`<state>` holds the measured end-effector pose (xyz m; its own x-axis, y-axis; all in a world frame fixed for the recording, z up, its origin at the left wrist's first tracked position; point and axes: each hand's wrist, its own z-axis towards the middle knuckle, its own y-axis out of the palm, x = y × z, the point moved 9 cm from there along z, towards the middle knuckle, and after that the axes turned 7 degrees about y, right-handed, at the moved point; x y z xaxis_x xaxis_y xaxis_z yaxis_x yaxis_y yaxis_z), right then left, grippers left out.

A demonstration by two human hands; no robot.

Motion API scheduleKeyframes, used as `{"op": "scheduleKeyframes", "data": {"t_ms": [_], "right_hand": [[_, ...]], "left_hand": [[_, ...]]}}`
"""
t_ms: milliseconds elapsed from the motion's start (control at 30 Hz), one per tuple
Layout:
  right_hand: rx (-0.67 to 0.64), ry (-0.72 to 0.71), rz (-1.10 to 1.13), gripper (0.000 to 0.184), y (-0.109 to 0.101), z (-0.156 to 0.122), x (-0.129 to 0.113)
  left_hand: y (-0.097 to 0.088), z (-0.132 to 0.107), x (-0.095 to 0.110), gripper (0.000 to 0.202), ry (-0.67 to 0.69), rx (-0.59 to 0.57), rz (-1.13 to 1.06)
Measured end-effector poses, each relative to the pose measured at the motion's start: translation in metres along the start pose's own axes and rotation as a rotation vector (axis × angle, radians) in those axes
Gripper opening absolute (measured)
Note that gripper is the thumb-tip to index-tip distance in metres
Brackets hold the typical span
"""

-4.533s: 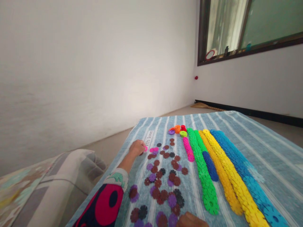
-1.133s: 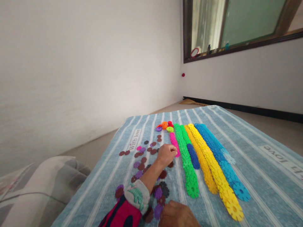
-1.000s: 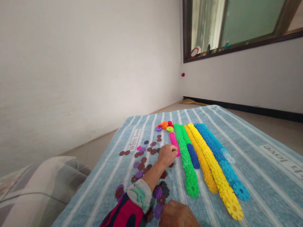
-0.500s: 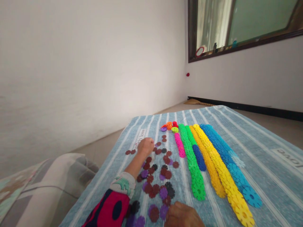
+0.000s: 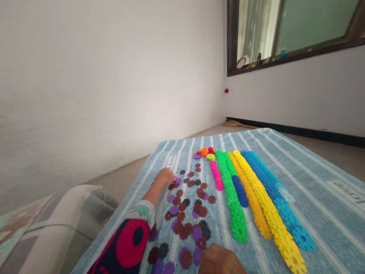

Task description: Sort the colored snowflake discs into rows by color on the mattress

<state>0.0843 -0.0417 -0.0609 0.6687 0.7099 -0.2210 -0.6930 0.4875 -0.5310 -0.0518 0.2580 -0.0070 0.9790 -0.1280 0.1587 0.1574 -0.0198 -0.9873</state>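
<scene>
My left hand (image 5: 164, 176) reaches out over the striped blue mat (image 5: 313, 213), fingers pinched on a small pink disc at its tip. It hovers at the left edge of several loose brown, purple and black snowflake discs (image 5: 188, 213). My right hand (image 5: 221, 260) rests closed at the bottom edge beside those discs; whatever it holds is hidden. To the right lie rows of overlapped discs: a short pink row (image 5: 216, 176), a green row (image 5: 232, 194), a short dark blue row (image 5: 240, 191), yellow rows (image 5: 265, 205) and a blue row (image 5: 281, 201).
A small cluster of orange, red, purple and lime discs (image 5: 205, 153) sits at the far end of the rows. A grey patterned cushion (image 5: 57, 228) lies left of the mat. White walls stand beyond, with a dark-framed window (image 5: 285, 34) at upper right.
My left hand drew back from the near end of the pink row to the loose discs at the left, where it now pinches a pink disc. My right hand stayed put.
</scene>
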Motion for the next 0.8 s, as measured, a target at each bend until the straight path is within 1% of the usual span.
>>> {"op": "scheduleKeyframes", "data": {"t_ms": [133,200,233,300,367,400,500,567,633,700,733,800], "right_hand": [[0.072,0.006,0.014,0.046,-0.016,0.015,-0.005],[0.071,0.011,0.015,0.048,-0.018,0.020,-0.007],[0.065,0.017,0.011,0.048,-0.018,0.021,-0.007],[0.066,0.030,0.003,0.046,-0.017,0.020,-0.007],[0.099,0.037,0.009,0.044,-0.017,0.016,-0.006],[0.111,0.037,0.020,0.044,-0.017,0.014,-0.005],[0.121,0.028,0.041,0.043,-0.014,0.010,-0.004],[0.085,0.006,0.027,0.043,-0.008,0.007,-0.005],[0.001,-0.016,-0.012,0.043,0.002,0.004,-0.005],[-0.084,-0.018,-0.055,0.044,0.013,-0.001,-0.003],[-0.104,-0.017,-0.068,0.044,0.016,-0.002,-0.003],[-0.086,-0.023,-0.061,0.042,0.016,-0.003,-0.003]], "left_hand": [[-0.005,-0.001,-0.003,0.006,-0.011,0.021,-0.075],[-0.009,-0.004,0.003,0.010,-0.002,0.052,-0.107],[-0.011,-0.006,0.011,0.012,0.022,0.067,-0.142],[-0.010,-0.012,0.036,0.015,0.112,0.081,-0.263],[-0.004,-0.022,0.070,0.016,0.234,0.054,-0.434],[0.002,-0.027,0.088,0.015,0.286,0.024,-0.485],[0.021,-0.044,0.137,0.014,0.419,-0.059,-0.519],[0.031,-0.054,0.161,0.016,0.472,-0.079,-0.510],[0.038,-0.060,0.177,0.019,0.514,-0.085,-0.502],[0.042,-0.064,0.187,0.021,0.537,-0.084,-0.486],[0.044,-0.065,0.190,0.021,0.542,-0.082,-0.473],[0.046,-0.065,0.193,0.023,0.544,-0.076,-0.442]]}}
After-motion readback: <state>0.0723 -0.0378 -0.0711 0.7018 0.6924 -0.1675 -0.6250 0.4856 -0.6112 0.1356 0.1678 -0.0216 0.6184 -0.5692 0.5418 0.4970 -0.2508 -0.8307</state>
